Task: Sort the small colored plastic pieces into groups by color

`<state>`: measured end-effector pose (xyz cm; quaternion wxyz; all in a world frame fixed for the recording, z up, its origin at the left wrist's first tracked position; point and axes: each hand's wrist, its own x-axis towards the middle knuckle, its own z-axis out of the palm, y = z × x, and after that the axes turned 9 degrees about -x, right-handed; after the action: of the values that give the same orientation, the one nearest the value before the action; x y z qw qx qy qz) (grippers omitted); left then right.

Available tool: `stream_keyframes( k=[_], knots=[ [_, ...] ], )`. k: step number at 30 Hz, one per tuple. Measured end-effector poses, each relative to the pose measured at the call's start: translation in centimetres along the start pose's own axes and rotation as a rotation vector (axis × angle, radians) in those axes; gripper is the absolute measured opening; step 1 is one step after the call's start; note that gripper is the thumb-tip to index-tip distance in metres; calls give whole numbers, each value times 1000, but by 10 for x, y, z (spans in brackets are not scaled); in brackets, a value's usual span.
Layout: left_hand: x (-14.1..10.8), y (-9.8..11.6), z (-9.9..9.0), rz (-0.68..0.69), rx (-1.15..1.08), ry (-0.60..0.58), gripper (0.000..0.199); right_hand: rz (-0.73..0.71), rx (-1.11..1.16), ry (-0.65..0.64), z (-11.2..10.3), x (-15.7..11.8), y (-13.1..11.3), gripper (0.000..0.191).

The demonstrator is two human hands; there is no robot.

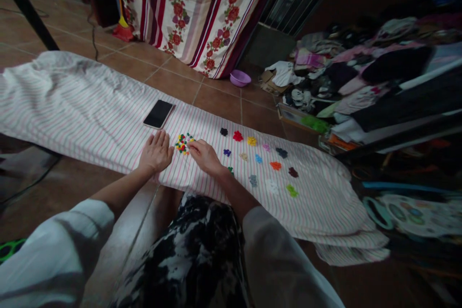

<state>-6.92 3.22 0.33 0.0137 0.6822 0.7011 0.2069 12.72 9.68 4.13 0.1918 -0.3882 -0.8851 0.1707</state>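
A cluster of small multicoloured pieces (181,144), mostly yellow, green, red and white, lies on the striped cloth (104,120) between my hands. My left hand (156,151) rests flat on the cloth just left of the cluster, fingers stretched. At the cluster's right edge, the fingers of my right hand (204,155) are pinched together, and whatever is in them is too small to make out. Sorted by colour, little piles spread to the right, among them a black pile (224,132), a red pile (237,135), a yellow pile (251,141) and an orange pile (275,165). My right hand partly hides a green pile (230,170).
A phone (159,114) lies on the cloth beyond my left hand. On the tiled floor behind stand a purple basin (240,78) and a red broom (123,32) near a flowered curtain (191,9). Heaped clothes (346,67) fill the right side.
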Motion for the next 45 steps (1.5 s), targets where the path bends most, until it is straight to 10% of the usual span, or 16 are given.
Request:
stream_keyframes(
  k=[12, 30, 45],
  knots=[
    [0, 3, -3, 14, -31, 22, 62, 60, -122, -87, 19, 24, -15, 16],
    [-1, 5, -6, 21, -46, 69, 60, 206, 136, 251, 32, -1, 10, 23],
    [-1, 2, -5, 44, -33, 95, 56, 308, 194, 305, 4, -21, 43, 18]
  ],
)
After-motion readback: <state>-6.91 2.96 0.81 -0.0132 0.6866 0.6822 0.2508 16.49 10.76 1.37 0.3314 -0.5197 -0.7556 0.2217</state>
